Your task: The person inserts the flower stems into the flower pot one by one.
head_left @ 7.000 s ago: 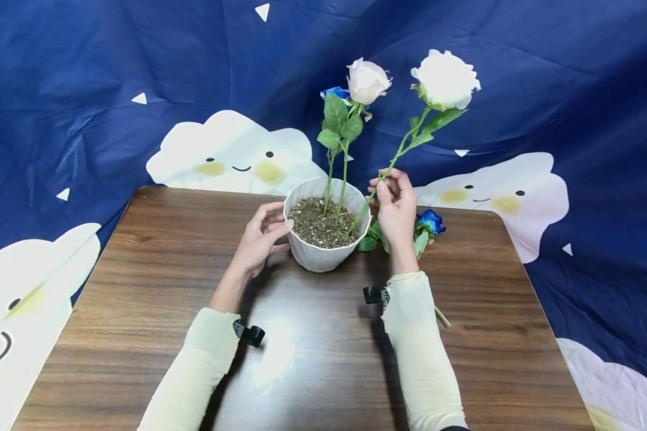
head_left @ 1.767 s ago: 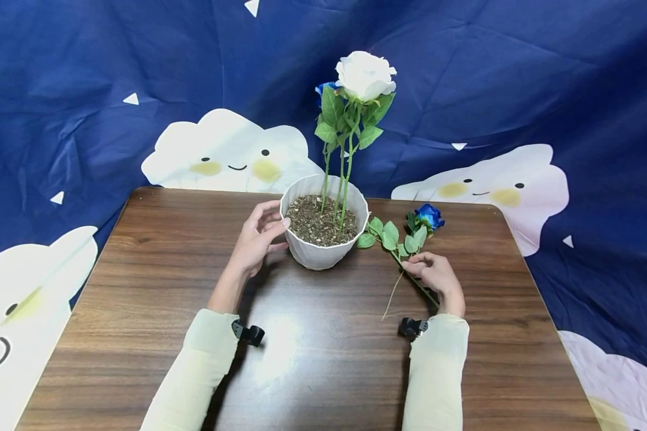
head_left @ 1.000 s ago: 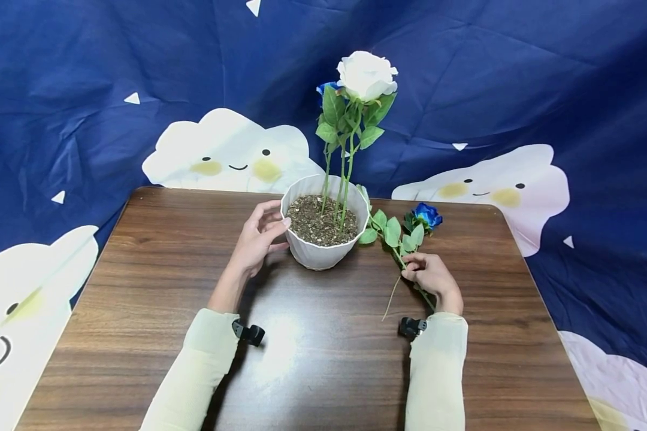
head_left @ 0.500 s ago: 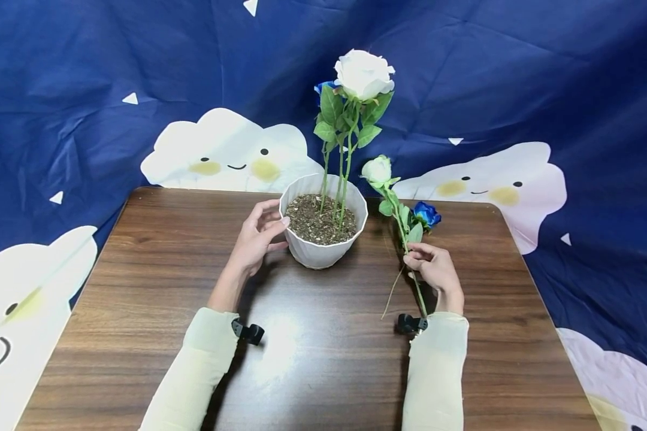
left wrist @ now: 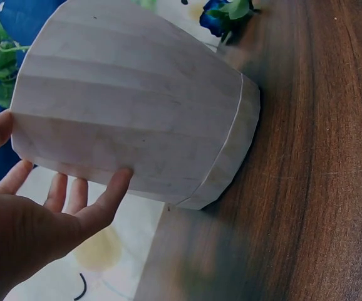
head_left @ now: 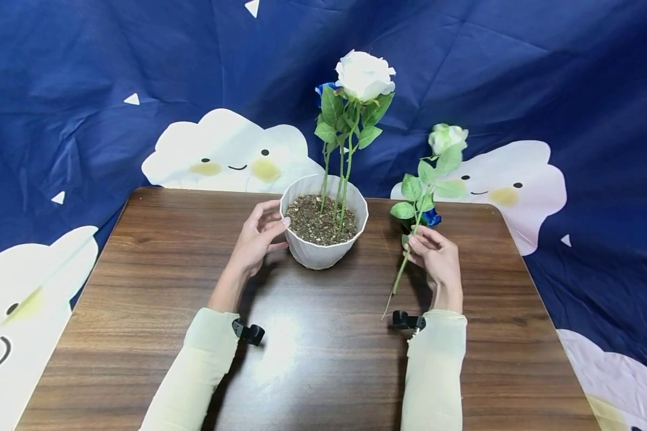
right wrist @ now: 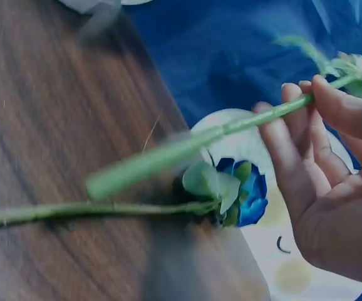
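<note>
A: Right hand [head_left: 434, 257]?

B: Clamped on the white rose [head_left: 427, 172] mid-stem, thumb against fingertips. Leaves and bloom above the fingers, bare stem end below them.

A: Handling?

B: My judgement: firm but light pinch, wrist steady. The leafy top is the heavier end and could roll the stem. Best to keep the bare end up off the table [head_left: 323, 371] and watch it, since it swings opposite the bloom.

A: Nearby?

B: Blue rose [head_left: 432, 216] lies just beyond those fingertips, partly covered by the held leaves in the head view. Touching or not, cannot tell; a snag is possible. Thin strand [head_left: 386, 306] on the table, below the fingers near the stem end.

A: Farther off?

B: Pot [head_left: 323, 254], well to the left of the right fingers. Left hand [head_left: 256, 236] rests on its near-left side: fingers spread apart, thumb at the rim.

A: In the pot?

B: Soil [head_left: 313, 221], three upright stems; a white bloom [head_left: 365, 76] and a blue bloom [head_left: 326, 90] high above the left fingers. Their leaves crowd the space over the rim. Blue backdrop [head_left: 490, 72] behind all.
</note>
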Action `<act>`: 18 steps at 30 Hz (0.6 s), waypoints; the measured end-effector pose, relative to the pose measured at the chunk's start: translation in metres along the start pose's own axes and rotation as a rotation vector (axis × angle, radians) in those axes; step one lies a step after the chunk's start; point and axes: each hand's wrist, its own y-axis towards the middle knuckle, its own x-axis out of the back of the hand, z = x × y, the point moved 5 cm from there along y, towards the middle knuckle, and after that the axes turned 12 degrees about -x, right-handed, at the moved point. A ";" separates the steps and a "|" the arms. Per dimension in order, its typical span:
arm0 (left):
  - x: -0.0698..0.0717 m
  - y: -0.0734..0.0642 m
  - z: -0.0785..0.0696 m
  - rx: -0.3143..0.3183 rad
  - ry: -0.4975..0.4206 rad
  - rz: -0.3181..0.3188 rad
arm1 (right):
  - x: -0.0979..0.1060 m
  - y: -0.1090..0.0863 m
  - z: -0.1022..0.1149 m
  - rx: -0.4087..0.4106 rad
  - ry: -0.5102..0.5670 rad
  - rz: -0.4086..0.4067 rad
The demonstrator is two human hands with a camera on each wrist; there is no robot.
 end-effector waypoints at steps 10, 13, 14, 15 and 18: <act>0.000 0.000 0.001 0.001 0.003 0.005 | -0.013 -0.002 0.006 0.052 0.130 0.066; 0.000 0.000 0.001 0.003 0.002 0.006 | -0.017 -0.003 0.007 0.074 0.166 0.068; 0.000 0.000 0.001 0.003 0.002 0.005 | -0.018 -0.003 0.008 0.080 0.183 0.073; 0.000 0.000 0.001 0.003 0.002 0.005 | -0.019 -0.003 0.008 0.088 0.191 0.074; -0.001 0.000 0.000 0.000 0.007 0.004 | -0.024 -0.005 0.013 0.107 0.210 0.082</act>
